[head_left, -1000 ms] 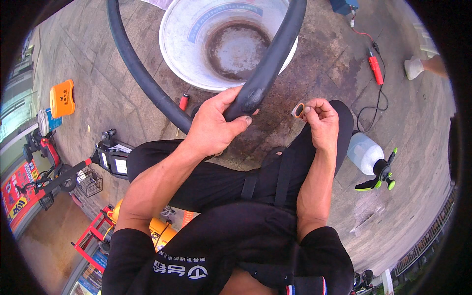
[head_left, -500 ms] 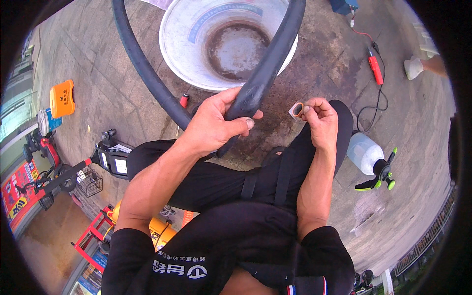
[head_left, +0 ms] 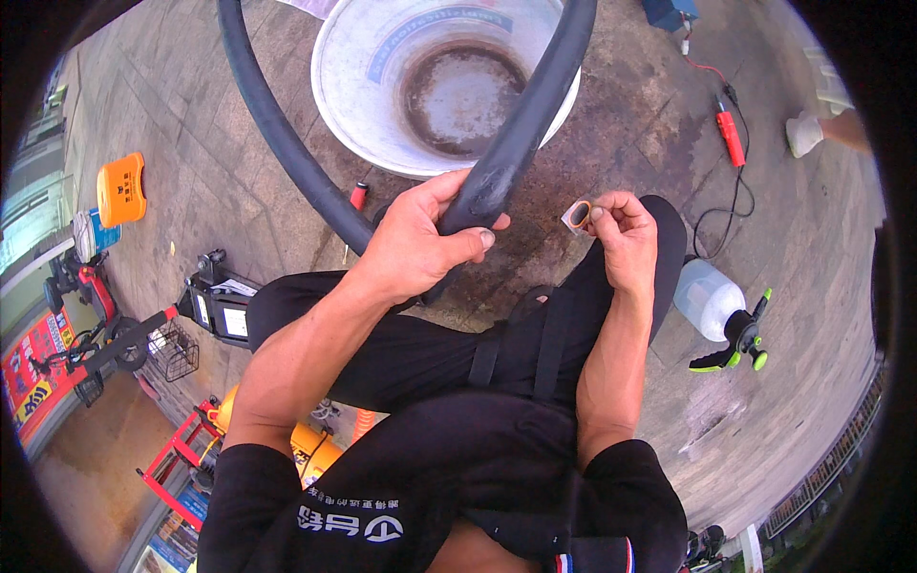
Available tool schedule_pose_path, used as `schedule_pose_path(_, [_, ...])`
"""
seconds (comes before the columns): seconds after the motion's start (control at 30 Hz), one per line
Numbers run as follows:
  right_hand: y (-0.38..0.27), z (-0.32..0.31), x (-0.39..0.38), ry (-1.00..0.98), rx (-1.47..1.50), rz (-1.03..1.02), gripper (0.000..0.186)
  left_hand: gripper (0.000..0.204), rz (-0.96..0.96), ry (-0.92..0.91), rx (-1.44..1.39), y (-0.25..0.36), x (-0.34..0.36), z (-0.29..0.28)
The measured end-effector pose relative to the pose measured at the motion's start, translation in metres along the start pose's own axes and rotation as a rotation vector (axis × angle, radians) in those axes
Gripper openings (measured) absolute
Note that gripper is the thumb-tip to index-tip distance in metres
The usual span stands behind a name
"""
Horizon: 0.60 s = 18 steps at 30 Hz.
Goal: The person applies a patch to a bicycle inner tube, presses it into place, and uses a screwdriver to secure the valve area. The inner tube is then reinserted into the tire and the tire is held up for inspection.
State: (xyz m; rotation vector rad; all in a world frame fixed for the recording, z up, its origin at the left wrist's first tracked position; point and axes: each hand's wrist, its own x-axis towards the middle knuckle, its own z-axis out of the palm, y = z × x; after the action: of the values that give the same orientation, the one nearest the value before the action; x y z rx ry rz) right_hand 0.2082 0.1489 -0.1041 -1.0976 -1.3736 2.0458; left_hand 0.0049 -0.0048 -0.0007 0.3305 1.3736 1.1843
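A black rubber inner tube [head_left: 521,134] loops up from my lap past the top of the head view. My left hand [head_left: 420,239] is closed round its near part, thumb on top. A dull, scuffed spot shows on the tube just beyond the thumb. In my right hand [head_left: 623,239] a small round tube patch [head_left: 578,215], black with an orange rim on a clear backing, is pinched between thumb and fingers. The patch is held apart from the tube, over my right knee.
Beyond the tube stands a white tub [head_left: 330,105] with a stained bottom. To the right are a red corded tool [head_left: 730,139] and a pump sprayer [head_left: 709,298]. A red-handled tool [head_left: 358,196], a black jack [head_left: 222,304] and an orange stool [head_left: 121,189] are left. A person's foot [head_left: 804,134] shows far right.
Almost nothing differs. The tube has shifted very slightly in my left hand, and the patch in my right hand is tilted a little differently.
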Motion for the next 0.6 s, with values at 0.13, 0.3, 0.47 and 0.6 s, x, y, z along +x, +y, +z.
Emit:
schedule_pose_path(0.13, [0.0002,-0.0004,-0.0004,-0.005,-0.005,-0.002,0.007,0.058,0.015,0.014,0.008,-0.0026,0.0008,0.0004])
schedule_pose_path(0.3, [0.0000,0.0004,-0.0004,-0.001,-0.005,-0.007,0.008,0.058,0.020,0.021,0.034,-0.0040,0.0017,0.0001])
schedule_pose_path(0.47, [-0.0009,0.0008,-0.0001,-0.013,-0.003,-0.009,0.007,0.057,0.018,0.026,0.062,-0.0033,0.0012,0.0001])
schedule_pose_path(0.6, [-0.0015,0.0010,-0.0001,-0.007,-0.008,-0.010,0.007,0.057,0.024,0.033,0.075,-0.0034,0.0014,0.0007])
